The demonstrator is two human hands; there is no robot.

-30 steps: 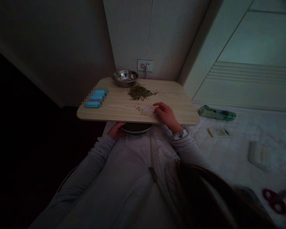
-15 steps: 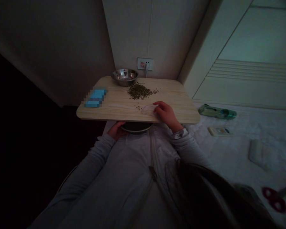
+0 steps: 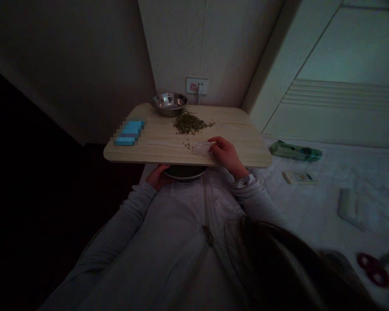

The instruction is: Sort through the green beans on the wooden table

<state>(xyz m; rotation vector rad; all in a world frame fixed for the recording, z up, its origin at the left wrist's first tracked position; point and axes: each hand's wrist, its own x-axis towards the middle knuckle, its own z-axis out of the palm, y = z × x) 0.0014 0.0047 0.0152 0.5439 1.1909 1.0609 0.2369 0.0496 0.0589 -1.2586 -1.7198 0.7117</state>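
My right hand [image 3: 224, 153] rests low over the front right of a small wooden table [image 3: 236, 127]. Its fingers are bent onto a clear, rounded plastic piece [image 3: 201, 148] with faint markings, much like a protractor, lying flat on the wood. A few loose green beans [image 3: 188, 146] are just left of that piece. Farther back spreads a pile of small green beans [image 3: 188, 124]. Below the front edge, my left hand [image 3: 160, 176] grips the side of a dark bowl [image 3: 186, 173] with a pale rim. The tabletop hides the bowl's far part.
A steel bowl [image 3: 169, 103] stands at the table's back left, and a blurred blue-screened phone [image 3: 129, 132] lies at the left. Behind is a wall socket [image 3: 196, 86] with a plug. On the white bedding are a green bottle [image 3: 294, 152], a pale remote [image 3: 300, 177] and red-handled scissors [image 3: 374, 268].
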